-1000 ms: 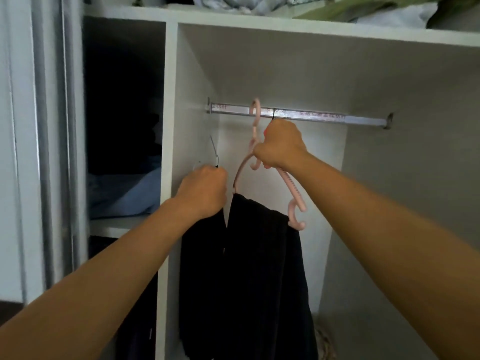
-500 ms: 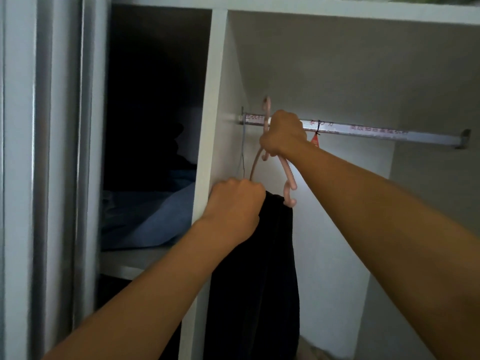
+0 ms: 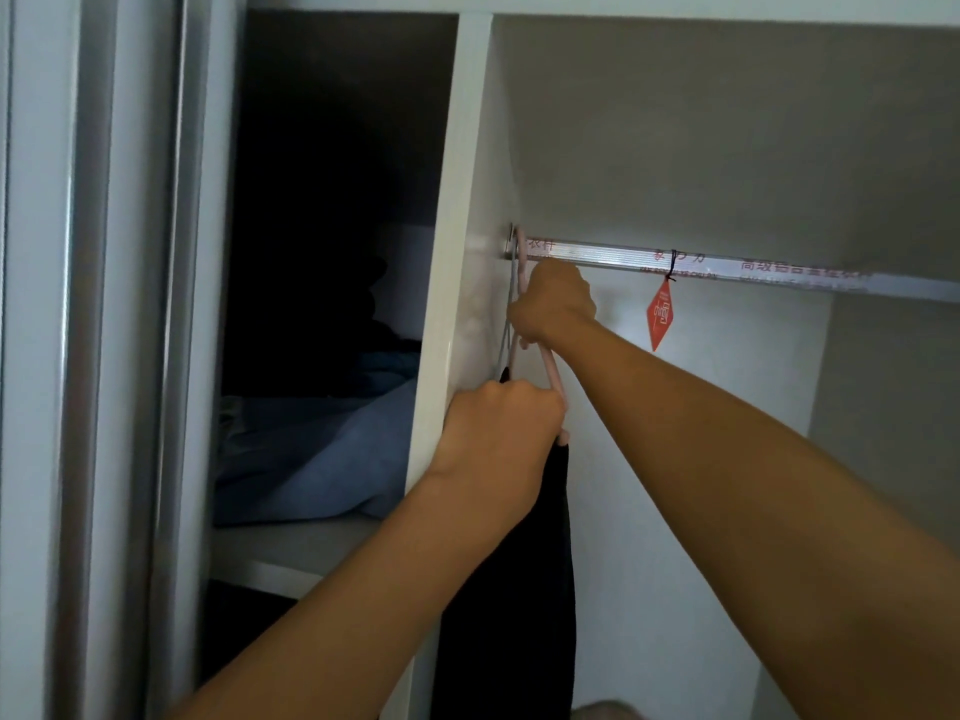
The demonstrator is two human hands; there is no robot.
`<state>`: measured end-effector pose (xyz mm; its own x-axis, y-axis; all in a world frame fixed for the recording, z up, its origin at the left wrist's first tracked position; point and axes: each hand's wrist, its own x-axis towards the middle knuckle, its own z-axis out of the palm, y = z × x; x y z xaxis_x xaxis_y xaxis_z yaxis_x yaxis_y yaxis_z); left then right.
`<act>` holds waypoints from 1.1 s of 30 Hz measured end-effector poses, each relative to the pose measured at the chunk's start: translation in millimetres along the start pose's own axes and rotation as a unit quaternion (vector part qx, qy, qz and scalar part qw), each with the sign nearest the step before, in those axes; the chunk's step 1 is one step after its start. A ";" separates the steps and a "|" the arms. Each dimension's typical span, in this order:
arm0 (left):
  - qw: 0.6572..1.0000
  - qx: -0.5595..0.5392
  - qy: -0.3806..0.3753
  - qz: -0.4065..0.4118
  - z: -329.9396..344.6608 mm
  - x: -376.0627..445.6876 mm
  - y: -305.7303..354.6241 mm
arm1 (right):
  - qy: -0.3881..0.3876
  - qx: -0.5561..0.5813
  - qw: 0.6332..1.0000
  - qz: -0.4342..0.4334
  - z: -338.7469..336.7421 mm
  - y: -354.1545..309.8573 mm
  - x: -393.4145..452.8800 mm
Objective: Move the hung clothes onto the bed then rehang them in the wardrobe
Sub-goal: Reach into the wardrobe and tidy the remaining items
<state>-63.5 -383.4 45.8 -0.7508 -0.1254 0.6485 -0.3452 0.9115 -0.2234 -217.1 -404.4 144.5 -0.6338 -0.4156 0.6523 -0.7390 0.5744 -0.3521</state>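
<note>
Pink hanger [image 3: 521, 283]: 1, right hand [image 3: 553, 304] grips | dark garment [image 3: 524, 563]: 1, left hand [image 3: 501, 433] grips

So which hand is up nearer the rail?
The right hand, gripping the pink hanger just under the rail. The left hand sits lower, by the dark clothes.

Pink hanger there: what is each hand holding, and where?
Right hand grips the pink hanger at its neck, below the rail. Left hand grips the dark garment at its top.
</note>
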 end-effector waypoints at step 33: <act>0.968 -0.150 0.196 -0.038 11.0 -4.1 2.3 | -0.054 0.124 0.990 0.032 -20.6 32.7 -28.2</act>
<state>-67.4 -385.1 34.6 -0.4382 -0.0913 0.8942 -0.1681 0.9856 0.0182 -218.7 -359.3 128.4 -0.6919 -0.4654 0.5519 -0.7215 0.4175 -0.5525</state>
